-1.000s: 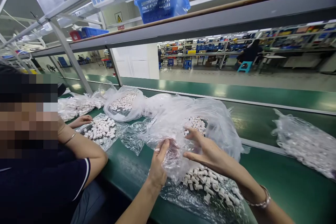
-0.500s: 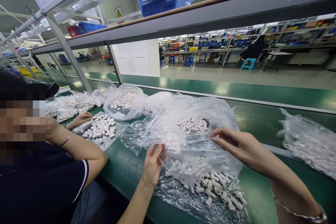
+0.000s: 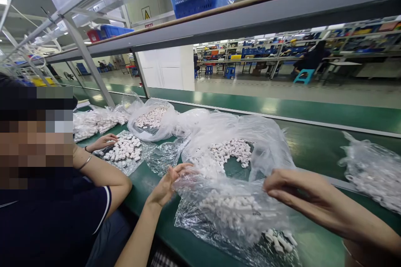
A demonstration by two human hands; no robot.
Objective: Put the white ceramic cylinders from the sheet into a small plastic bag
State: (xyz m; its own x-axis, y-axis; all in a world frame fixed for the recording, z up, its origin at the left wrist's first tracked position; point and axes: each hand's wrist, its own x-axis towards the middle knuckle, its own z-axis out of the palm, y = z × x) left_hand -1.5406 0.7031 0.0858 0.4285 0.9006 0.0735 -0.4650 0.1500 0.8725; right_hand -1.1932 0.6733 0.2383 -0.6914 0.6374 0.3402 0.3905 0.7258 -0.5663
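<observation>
A clear plastic bag (image 3: 225,204) stretches between my hands, over white pipe-like fittings (image 3: 280,242) on a crinkled clear sheet (image 3: 200,233). My left hand (image 3: 169,181) is at the bag's left edge, its fingers partly behind the film. At the right, my right hand (image 3: 291,190) pinches the bag's edge between thumb and fingers. Just beyond, a larger translucent bag (image 3: 266,133) lies around a pile of small white parts (image 3: 233,150).
At the left a person (image 3: 103,192) sits close by, a hand at another pile of white fittings (image 3: 125,150). More filled bags lie at the back left and far right (image 3: 372,175). A metal shelf (image 3: 250,12) crosses above the green table (image 3: 322,133).
The clear bag has come toward me and down over the near fittings, uncovering the pile behind. Both my hands have moved nearer, the left one also leftward. The view has shifted slightly.
</observation>
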